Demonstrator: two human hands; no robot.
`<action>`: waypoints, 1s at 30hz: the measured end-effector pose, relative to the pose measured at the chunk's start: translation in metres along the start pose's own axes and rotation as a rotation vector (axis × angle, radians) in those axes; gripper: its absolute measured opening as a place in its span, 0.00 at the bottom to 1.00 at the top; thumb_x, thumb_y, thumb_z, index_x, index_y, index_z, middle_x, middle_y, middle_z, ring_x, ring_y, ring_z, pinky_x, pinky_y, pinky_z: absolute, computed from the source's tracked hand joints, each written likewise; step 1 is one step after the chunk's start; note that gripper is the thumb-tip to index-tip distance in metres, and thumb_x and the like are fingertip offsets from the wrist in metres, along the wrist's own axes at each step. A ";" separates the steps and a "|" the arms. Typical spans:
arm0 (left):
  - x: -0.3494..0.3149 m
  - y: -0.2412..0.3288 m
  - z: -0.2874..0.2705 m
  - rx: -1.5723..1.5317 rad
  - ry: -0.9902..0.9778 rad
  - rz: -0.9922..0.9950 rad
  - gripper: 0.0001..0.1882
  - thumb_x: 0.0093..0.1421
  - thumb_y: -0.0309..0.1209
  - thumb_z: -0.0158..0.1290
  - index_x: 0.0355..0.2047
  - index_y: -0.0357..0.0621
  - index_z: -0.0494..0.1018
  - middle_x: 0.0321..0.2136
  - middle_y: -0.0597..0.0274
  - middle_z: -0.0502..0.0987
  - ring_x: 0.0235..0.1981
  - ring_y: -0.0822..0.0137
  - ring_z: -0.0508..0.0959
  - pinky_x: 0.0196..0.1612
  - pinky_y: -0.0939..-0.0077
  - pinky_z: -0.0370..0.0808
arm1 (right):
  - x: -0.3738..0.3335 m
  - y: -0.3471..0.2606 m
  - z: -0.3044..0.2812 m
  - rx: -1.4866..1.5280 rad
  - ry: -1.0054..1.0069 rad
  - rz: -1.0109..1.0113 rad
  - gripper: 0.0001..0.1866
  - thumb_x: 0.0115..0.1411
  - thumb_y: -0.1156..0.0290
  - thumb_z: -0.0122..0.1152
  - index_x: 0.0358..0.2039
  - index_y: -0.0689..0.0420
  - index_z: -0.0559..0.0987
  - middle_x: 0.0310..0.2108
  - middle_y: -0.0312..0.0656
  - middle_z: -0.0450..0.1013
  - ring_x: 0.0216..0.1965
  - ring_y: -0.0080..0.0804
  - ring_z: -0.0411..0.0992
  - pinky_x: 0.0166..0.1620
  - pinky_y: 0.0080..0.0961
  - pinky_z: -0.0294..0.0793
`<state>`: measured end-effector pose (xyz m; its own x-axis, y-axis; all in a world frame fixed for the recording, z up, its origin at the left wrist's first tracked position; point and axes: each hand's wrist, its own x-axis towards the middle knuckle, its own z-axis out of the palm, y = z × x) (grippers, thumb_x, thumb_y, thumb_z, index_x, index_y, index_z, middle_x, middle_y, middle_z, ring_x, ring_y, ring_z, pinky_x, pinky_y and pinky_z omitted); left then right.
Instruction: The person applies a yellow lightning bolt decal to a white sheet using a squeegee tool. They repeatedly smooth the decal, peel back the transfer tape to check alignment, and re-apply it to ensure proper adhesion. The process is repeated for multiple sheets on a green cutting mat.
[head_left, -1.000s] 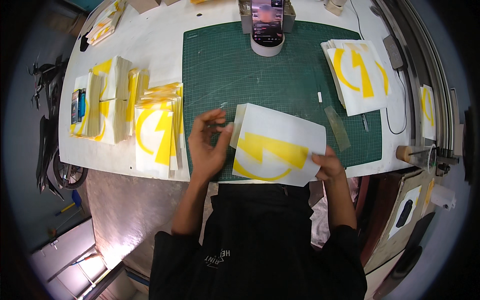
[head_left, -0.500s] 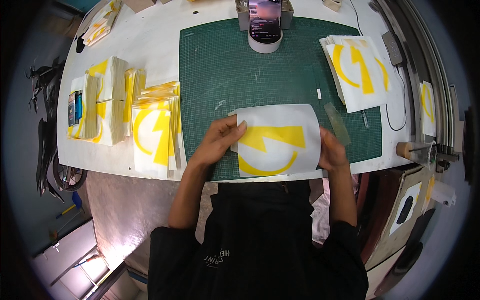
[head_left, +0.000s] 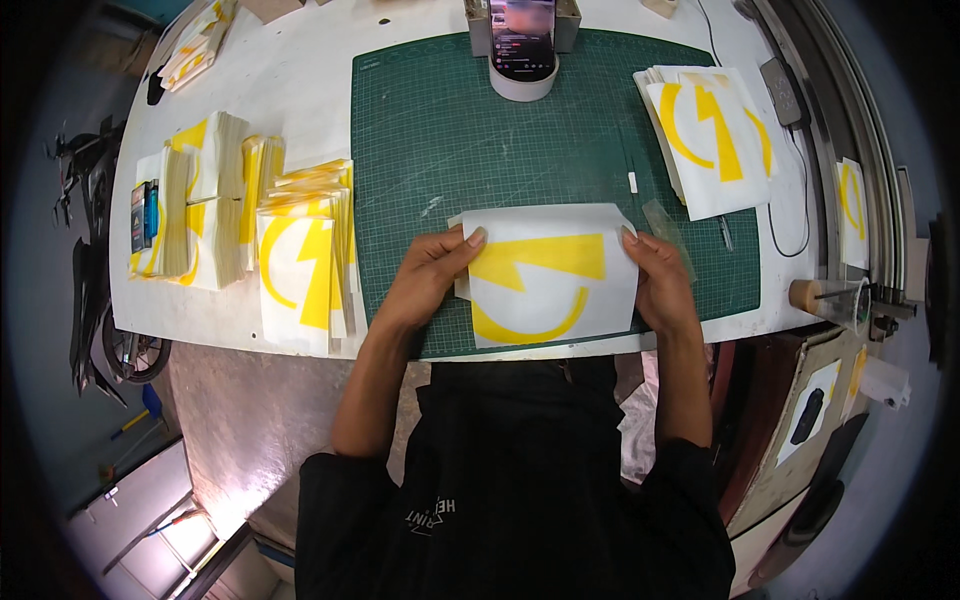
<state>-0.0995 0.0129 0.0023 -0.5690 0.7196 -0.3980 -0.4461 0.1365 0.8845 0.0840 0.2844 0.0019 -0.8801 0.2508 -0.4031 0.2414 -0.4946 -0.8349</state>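
single view, head-worn fisheye camera, looking almost straight down from above the person's chest onto a white table (head_left: 300,70) and the green cutting mat (head_left: 560,140) on it. the far edge of the table lies at the top of the frame, the person's dark shirt at the bottom, with both forearms entering from below. the view sits close over the work; straight table edges bow outward toward the dark circular rim. floor shows at lower left. no second view shares the scene.
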 end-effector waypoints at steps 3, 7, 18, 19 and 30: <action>-0.002 0.003 0.005 -0.080 0.025 -0.003 0.22 0.78 0.44 0.50 0.55 0.37 0.79 0.51 0.60 0.83 0.48 0.72 0.81 0.55 0.73 0.76 | -0.005 0.006 -0.002 0.125 -0.059 -0.064 0.23 0.74 0.64 0.61 0.61 0.67 0.75 0.52 0.44 0.80 0.50 0.27 0.79 0.55 0.24 0.76; 0.003 -0.002 0.004 -0.207 0.032 0.122 0.35 0.75 0.49 0.52 0.74 0.42 0.59 0.57 0.56 0.79 0.57 0.67 0.79 0.62 0.68 0.74 | -0.019 0.008 0.008 -0.070 -0.192 -0.418 0.34 0.66 0.75 0.71 0.68 0.67 0.67 0.55 0.49 0.80 0.56 0.29 0.78 0.59 0.27 0.75; -0.018 0.004 0.018 0.213 0.178 0.240 0.52 0.60 0.16 0.67 0.78 0.40 0.47 0.49 0.49 0.84 0.46 0.67 0.83 0.54 0.70 0.78 | 0.010 0.007 0.047 -0.387 0.266 -0.313 0.37 0.61 0.79 0.74 0.68 0.63 0.67 0.40 0.46 0.85 0.39 0.23 0.82 0.44 0.19 0.79; -0.015 0.002 0.016 0.251 0.200 0.213 0.51 0.61 0.17 0.66 0.77 0.39 0.48 0.46 0.50 0.84 0.45 0.66 0.84 0.54 0.70 0.79 | 0.011 0.008 0.043 -0.402 0.260 -0.318 0.36 0.61 0.79 0.75 0.67 0.63 0.67 0.39 0.46 0.86 0.38 0.21 0.82 0.43 0.18 0.78; -0.042 -0.021 0.034 1.227 0.545 1.127 0.35 0.59 0.28 0.70 0.66 0.44 0.71 0.58 0.49 0.79 0.63 0.54 0.76 0.63 0.53 0.72 | 0.008 0.010 0.044 -0.412 0.228 -0.309 0.37 0.59 0.76 0.77 0.66 0.64 0.68 0.37 0.44 0.86 0.30 0.15 0.77 0.34 0.15 0.72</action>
<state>-0.0429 0.0028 0.0089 -0.4670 0.5615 0.6831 0.8821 0.3505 0.3149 0.0616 0.2454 0.0071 -0.8358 0.5285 -0.1491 0.1663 -0.0152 -0.9860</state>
